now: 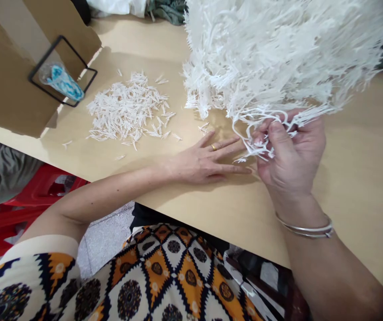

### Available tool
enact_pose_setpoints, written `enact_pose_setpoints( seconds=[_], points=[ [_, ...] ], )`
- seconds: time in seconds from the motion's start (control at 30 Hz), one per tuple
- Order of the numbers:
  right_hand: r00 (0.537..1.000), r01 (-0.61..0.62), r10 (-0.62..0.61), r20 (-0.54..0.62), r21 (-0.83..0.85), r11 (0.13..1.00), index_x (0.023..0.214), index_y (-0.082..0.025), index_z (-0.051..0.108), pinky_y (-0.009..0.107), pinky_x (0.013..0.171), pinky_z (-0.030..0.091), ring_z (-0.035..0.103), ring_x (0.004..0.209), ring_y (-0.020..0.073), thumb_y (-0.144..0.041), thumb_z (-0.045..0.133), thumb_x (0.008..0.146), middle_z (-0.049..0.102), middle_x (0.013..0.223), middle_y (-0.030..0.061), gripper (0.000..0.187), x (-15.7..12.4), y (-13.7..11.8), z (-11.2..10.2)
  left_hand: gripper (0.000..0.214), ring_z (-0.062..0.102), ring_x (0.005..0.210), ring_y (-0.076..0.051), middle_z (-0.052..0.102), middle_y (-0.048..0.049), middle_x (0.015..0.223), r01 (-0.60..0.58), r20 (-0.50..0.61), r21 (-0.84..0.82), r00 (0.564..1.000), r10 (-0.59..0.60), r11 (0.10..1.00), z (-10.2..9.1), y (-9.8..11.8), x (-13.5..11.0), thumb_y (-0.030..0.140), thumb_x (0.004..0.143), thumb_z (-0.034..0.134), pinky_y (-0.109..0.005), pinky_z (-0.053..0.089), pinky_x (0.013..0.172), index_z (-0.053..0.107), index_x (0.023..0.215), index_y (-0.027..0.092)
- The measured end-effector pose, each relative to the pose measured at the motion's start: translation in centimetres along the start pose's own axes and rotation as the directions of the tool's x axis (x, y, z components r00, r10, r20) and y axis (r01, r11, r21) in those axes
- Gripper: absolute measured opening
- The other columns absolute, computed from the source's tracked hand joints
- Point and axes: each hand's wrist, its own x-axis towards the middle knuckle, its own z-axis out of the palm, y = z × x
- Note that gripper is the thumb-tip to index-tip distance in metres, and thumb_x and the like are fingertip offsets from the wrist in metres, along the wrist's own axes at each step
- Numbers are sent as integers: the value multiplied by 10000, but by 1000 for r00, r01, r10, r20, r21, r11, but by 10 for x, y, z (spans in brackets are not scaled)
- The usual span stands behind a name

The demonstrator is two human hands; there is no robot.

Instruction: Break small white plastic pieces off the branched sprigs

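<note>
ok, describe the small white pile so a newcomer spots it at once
On the pale table, look between the brown cardboard at far left and the big white heap at upper right. The small white pile lies there, up and left of the left hand in the picture. Unlike the bushy heap, it's a low scatter of short, loose slivers.

Two hands are showing: left hand [205, 162] at centre, right hand [293, 156] at centre right. The left is wearing one ring [213, 147]. One fringed white mass [278, 53] is filling the upper right; one pile of slivers [128, 109], too many to count, is lying left of centre. One cardboard panel [7, 71] and one black frame [45, 56] are standing upper left.
</note>
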Motion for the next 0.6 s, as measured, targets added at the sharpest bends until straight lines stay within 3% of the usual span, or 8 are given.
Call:
enact_pose_setpoints(
  seconds=[0.1,0.2,0.3,0.37,0.43,0.6],
  points=[
    [997,-32,32,-64,-10,999,905,-288,611,255,445,359,480,541,110,-469,999,711,619,748,-54,470,1,3,-3,518,417,1691,-279,478,-98,1771,13,-22,-57,1000,-15,998,3,5,4,355,1130,560,-646,274,1412,537,1645,319],
    [996,-4,0,-85,-44,999,913,-298,571,232,435,306,449,542,105,-497,977,727,569,742,-64,488,6,15,-14,377,641,1503,-190,740,-81,1506,22,-179,-154,983,-50,988,3,4,3,274,1146,533,-510,357,1406,673,1495,255],
    [988,49,-55,-145,-44,998,917,-290,570,226,451,305,432,548,89,-511,979,714,568,767,-58,507,16,29,-29,254,791,1167,-130,842,-52,1193,28,-427,-273,892,-147,961,-1,0,-2,267,1147,556,-371,562,1217,766,1283,220],
    [983,67,-70,-168,-19,998,952,-290,587,221,454,300,434,558,86,-507,995,690,561,786,-52,531,22,35,-40,218,798,1037,-125,837,-64,1099,19,-512,-341,834,-203,940,-5,-2,-3,269,1131,597,-293,639,1015,779,1221,189],
    [981,89,-87,-174,7,996,979,-287,600,216,453,300,449,567,87,-494,1008,673,544,794,-48,551,26,38,-47,224,798,1049,-133,834,-84,1127,5,-528,-370,821,-214,929,-7,-1,-3,246,1122,609,-263,648,948,775,1256,178],
    [977,152,-159,-142,-57,987,1007,-297,613,254,492,373,486,612,115,-530,927,777,535,816,-38,454,23,35,-49,331,776,1230,-158,798,-117,1340,-24,-504,-287,854,-130,958,-8,3,-2,243,1117,613,-305,646,1085,700,1431,182]
  ],
)
